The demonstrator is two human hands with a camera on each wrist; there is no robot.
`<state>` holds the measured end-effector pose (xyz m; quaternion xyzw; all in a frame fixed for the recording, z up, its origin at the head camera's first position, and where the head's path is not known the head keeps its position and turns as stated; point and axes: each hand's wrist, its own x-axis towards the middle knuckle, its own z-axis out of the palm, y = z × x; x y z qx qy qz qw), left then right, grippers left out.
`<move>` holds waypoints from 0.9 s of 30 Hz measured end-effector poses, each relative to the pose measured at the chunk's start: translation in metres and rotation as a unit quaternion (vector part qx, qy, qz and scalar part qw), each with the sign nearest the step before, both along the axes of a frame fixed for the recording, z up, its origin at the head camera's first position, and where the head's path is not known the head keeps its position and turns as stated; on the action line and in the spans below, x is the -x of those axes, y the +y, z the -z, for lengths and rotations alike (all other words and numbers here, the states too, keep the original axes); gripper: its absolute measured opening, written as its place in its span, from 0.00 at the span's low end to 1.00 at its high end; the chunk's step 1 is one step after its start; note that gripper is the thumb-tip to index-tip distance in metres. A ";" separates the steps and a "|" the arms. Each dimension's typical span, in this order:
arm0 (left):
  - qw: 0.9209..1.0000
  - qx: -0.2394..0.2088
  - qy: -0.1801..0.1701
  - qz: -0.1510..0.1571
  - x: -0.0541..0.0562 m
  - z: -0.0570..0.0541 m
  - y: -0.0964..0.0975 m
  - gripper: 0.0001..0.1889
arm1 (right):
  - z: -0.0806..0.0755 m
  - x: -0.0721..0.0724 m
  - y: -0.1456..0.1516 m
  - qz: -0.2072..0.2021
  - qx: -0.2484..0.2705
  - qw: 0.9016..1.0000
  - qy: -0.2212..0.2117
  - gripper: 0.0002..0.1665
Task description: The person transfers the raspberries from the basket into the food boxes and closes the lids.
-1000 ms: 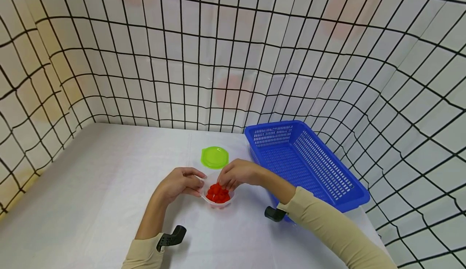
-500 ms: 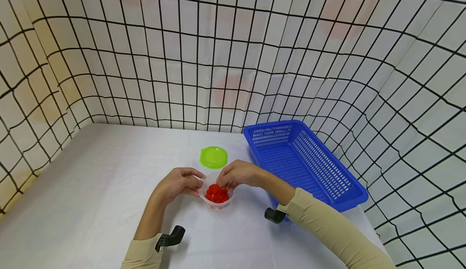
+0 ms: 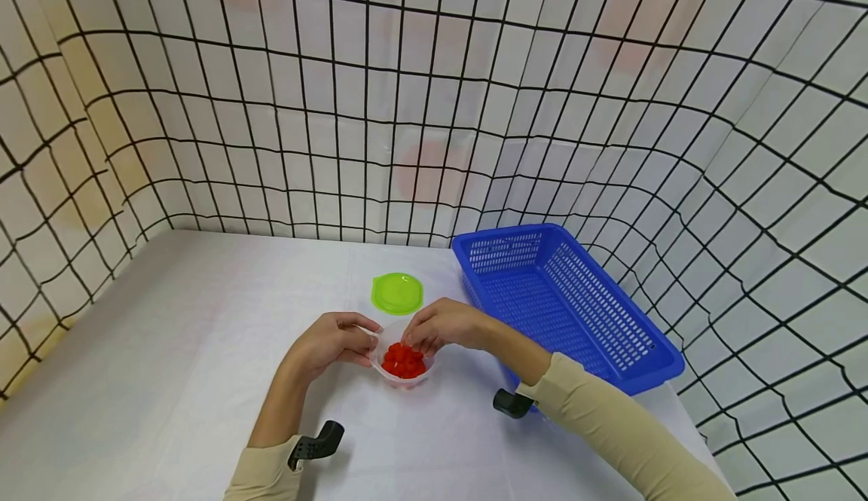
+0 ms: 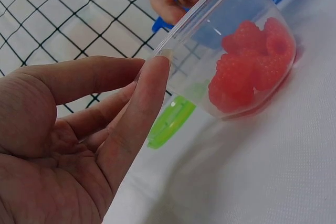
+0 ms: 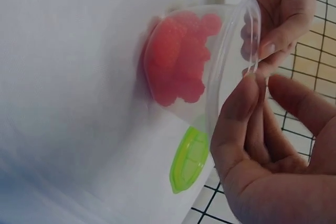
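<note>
A small clear plastic bowl (image 3: pixel 391 332) stands on the white-covered table with several red raspberries (image 3: pixel 403 362) piled in it. My left hand (image 3: pixel 334 344) pinches the bowl's left rim between thumb and fingers; the left wrist view shows the thumb against the outside. On the opposite side, my right hand (image 3: pixel 447 325) has its curled fingers at the rim, and the right wrist view shows them pinching the edge (image 5: pixel 252 40). The raspberries lie low in the bowl (image 4: pixel 199 45), below the fingertips. Just behind the bowl lies a green lid (image 3: pixel 397 294), flat on the table.
A blue perforated basket (image 3: pixel 542 297) stands at the right, close beside my right forearm. Black grid mesh (image 3: pixel 366 109) backed with white sheeting encloses the back and sides. White cloth (image 3: pixel 203 335) covers the table. Both wrists carry black camera mounts (image 3: pixel 317 441).
Almost nothing differs. The whole head view has shifted very slightly, while both hands keep their places at the bowl's rim and the raspberries stay inside.
</note>
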<state>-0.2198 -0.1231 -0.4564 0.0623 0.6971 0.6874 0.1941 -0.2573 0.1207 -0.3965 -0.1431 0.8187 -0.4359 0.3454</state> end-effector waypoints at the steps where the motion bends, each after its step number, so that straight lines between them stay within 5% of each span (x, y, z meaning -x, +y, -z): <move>1: 1.000 0.000 0.000 0.001 0.000 0.000 0.000 0.19 | -0.001 -0.001 0.001 0.005 0.000 1.000 0.003 0.13; 16: 1.000 -0.005 -0.007 -0.006 -0.002 0.000 -0.008 0.20 | -0.037 -0.001 0.043 0.065 0.019 0.997 0.045 0.13; 27: 0.997 0.009 -0.012 -0.081 0.000 -0.009 -0.016 0.22 | -0.058 0.003 0.063 0.125 0.020 0.988 0.093 0.14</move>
